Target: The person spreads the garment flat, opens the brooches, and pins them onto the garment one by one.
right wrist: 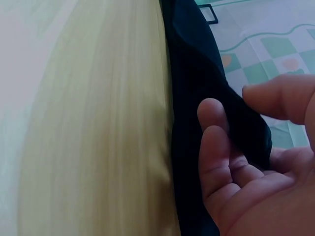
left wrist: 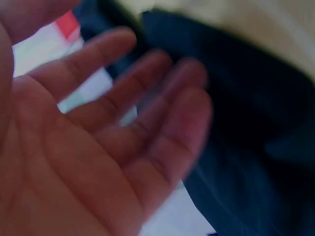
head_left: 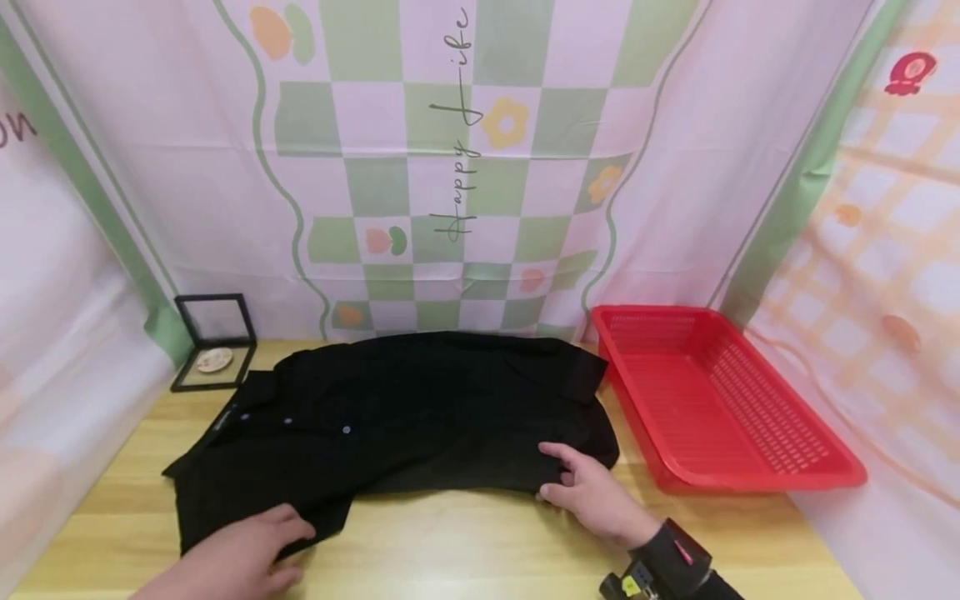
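Note:
A black buttoned shirt (head_left: 450,417) lies spread sideways on the table, its collar toward the left and several small pale buttons showing. My left hand (head_left: 251,546) is over the sleeve at the near left; in the left wrist view its slightly bent fingers (left wrist: 184,128) hold nothing, with dark cloth behind them. My right hand (head_left: 588,492) is at the shirt's near edge toward the right end. In the right wrist view its thumb and index finger stand apart beside the black cloth (right wrist: 197,73), gripping none of it. Whether either hand touches the shirt, I cannot tell.
A red plastic basket (head_left: 652,433) with perforated sides stands right of the shirt. At the back left is an open black-framed case (head_left: 213,342) with a round pale item (head_left: 214,360) on it. Patterned curtains (head_left: 465,183) enclose the wooden table (head_left: 442,550).

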